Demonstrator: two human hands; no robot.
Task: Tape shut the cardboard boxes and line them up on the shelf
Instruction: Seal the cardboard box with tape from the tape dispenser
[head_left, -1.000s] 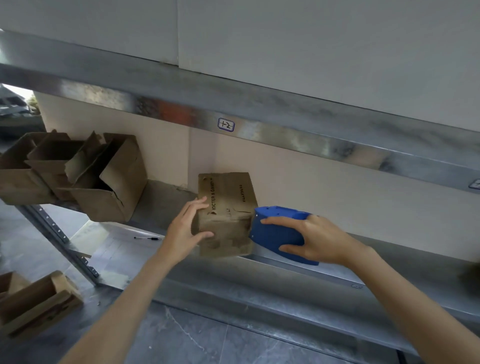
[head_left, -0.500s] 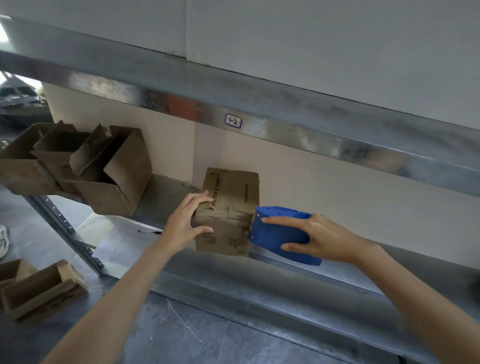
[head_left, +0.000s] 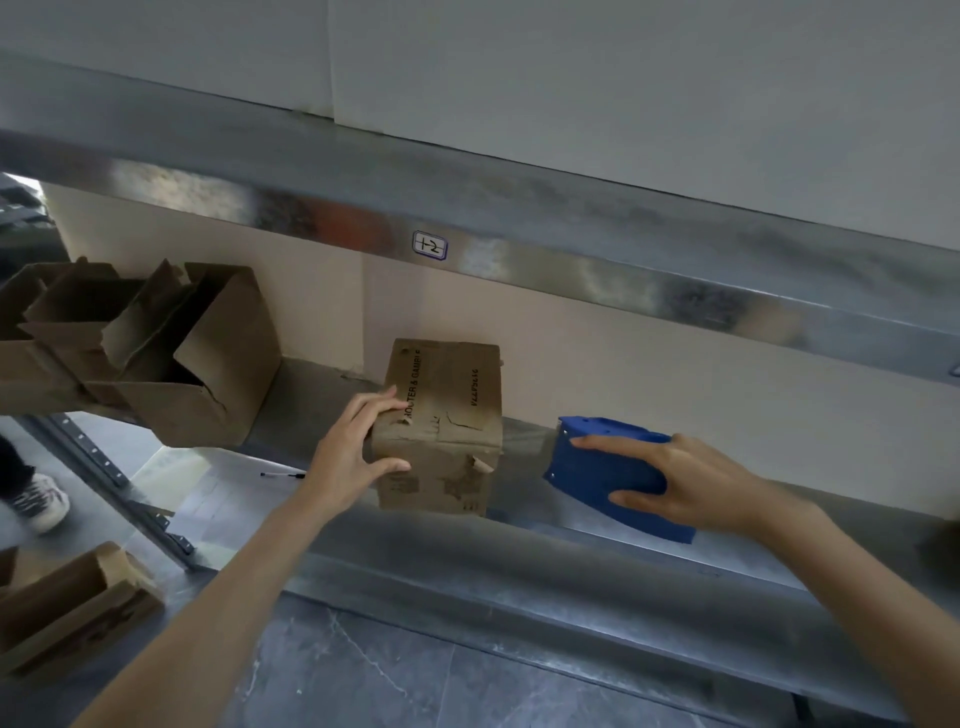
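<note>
Work apparently midway on one closed cardboard box (head_left: 441, 426) standing on the metal shelf (head_left: 519, 564), left hand (head_left: 350, 449) clasping its near left corner with fingers on top and thumb on the front, right hand (head_left: 680, 480) wrapped round a blue tape dispenser (head_left: 602, 467) a little to the box's right, what looks like a clear strip (head_left: 524, 449) stretched between the two. Left to do, by this showing: cutting and smoothing that strip, then closing and taping the open boxes (head_left: 218, 374) huddled at the shelf's left end and one more carton (head_left: 72, 618) on the floor, then setting all in a row.
</note>
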